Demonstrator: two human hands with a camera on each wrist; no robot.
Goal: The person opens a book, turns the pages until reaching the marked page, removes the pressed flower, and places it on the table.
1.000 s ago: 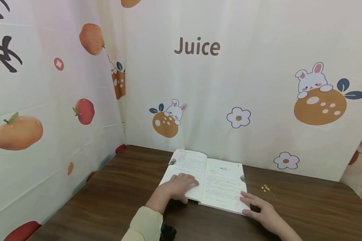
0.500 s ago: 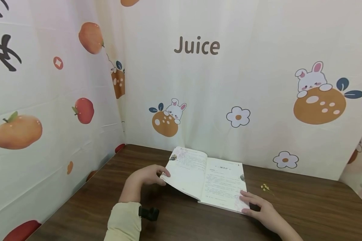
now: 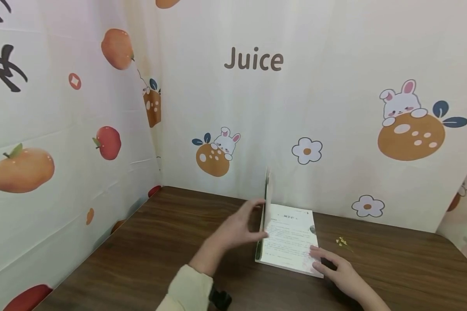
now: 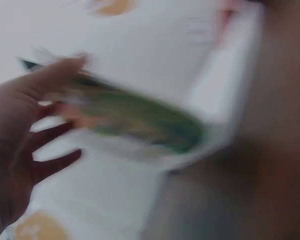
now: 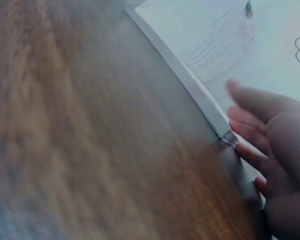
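Observation:
An open book (image 3: 288, 244) lies on the table, its right-hand page printed and flat. Its left half (image 3: 267, 194) stands nearly upright at the spine, seen almost edge-on in the head view. My left hand (image 3: 233, 229) is at the outer side of this raised half, thumb and fingers spread apart. The left wrist view is blurred; there the thumb and fingers of that hand (image 4: 20, 125) reach the green, picture-covered outside of the cover (image 4: 145, 120). My right hand (image 3: 340, 270) rests at the book's lower right corner, fingers extended along the edge (image 5: 190, 92).
A small sprig of yellow flowers (image 3: 341, 242) lies on the dark wooden table (image 3: 159, 242) right of the book. A printed cloth (image 3: 257, 108) with fruit and rabbits hangs behind the table and along its left side. A black strap mount (image 3: 219, 299) is on the left wrist.
My left hand moved from the left page to its outer edge, then swung back right as the book's left half rose from lying flat to nearly upright. The right hand stayed in place.

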